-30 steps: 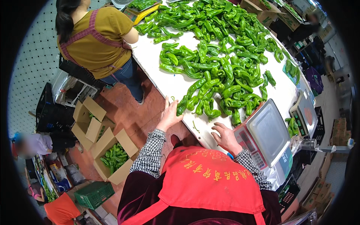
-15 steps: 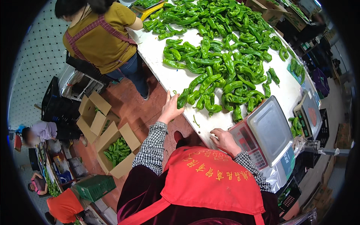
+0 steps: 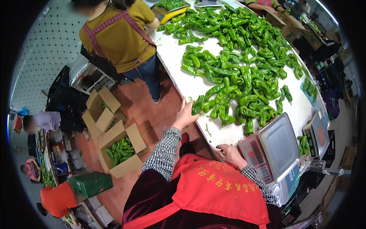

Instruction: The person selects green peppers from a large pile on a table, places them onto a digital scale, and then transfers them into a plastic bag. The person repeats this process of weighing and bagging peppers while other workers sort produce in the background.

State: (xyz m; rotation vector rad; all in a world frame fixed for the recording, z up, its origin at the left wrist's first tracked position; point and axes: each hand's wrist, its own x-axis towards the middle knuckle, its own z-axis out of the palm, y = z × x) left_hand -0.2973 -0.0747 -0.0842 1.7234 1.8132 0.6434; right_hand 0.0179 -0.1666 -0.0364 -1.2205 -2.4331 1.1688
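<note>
My left hand (image 3: pixel 185 115) is at the table's near left edge with its fingers stretched out. Its fingertips touch or nearly touch a green pepper (image 3: pixel 197 105) at the front of a big spread of long green peppers (image 3: pixel 244 76). My right hand (image 3: pixel 231 156) lies on the near edge of the white table (image 3: pixel 209 84), fingers loosely bent and apart, with nothing seen in it. Just right of that hand stands a red weighing scale (image 3: pixel 253 152) with a metal pan (image 3: pixel 280 143). A thin green stem (image 3: pixel 208 129) lies between my hands.
On the floor at left are an open carton of peppers (image 3: pixel 133 164), another carton (image 3: pixel 93 118) and a green crate (image 3: pixel 92 185). A co-worker in a mustard shirt (image 3: pixel 114 42) stands at the table's left side by a yellow scale (image 3: pixel 169 16). Another scale (image 3: pixel 318 133) is at right.
The whole view has shifted, so the table and peppers appear lower and farther right. Both hands keep about the same places at the table edge.
</note>
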